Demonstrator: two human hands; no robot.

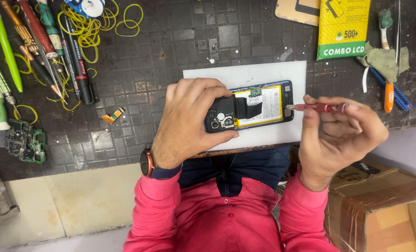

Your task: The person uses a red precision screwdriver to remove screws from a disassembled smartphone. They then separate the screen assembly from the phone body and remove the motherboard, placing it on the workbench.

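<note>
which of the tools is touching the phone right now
The red screwdriver in the right hand; its tip meets the phone, while the other tools lie apart.

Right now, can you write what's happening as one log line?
left hand: steadies opened phone | right hand: holds red screwdriver, tip at phone's edge | phone on white pad

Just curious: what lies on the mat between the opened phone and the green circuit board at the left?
Head view: a small orange-and-black flex part lies between opened phone and green circuit board.
</note>
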